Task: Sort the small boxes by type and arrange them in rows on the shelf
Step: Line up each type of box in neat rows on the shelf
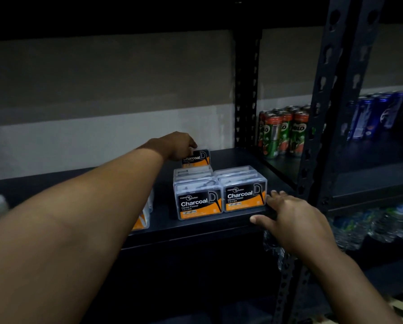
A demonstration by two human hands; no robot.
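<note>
Box (197,158) under left hand (175,145) fingertips

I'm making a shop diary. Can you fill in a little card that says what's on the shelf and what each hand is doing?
Place: dark metal shelf
Front rows: two rows of Charcoal flosser boxes, side by side
Back box: one Charcoal box, standing behind the left row
Left hand: reaching to the back, fingers on the back box
Right hand: open, resting on the shelf edge beside the right row
Next shelf: Milo cans, blue cans
</note>
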